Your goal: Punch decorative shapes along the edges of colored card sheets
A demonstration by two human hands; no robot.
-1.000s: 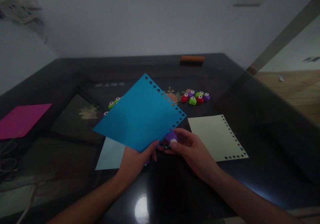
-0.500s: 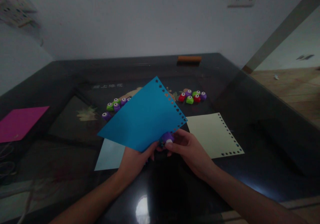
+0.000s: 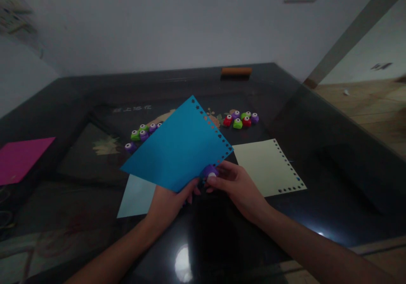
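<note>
While the blue sheet [image 3: 179,148] is gripped at its lower corner by the left hand [image 3: 168,201] at frame centre, a purple punch [image 3: 209,172] is pinched against its lower right edge by the right hand [image 3: 237,186].

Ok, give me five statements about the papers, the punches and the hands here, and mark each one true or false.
1. The left hand holds the blue sheet by its lower corner. True.
2. The right hand holds a red punch against the sheet. False: the purple punch is the one in its fingers, at the sheet's lower right edge.
3. The blue sheet has a row of punched holes along one edge. True.
4. The cream sheet has no holes in it. False: holes run along its right and near edges.
5. The pink sheet lies under the blue one. False: it lies far off to the left on the table; a pale blue sheet lies below the blue one.
</note>
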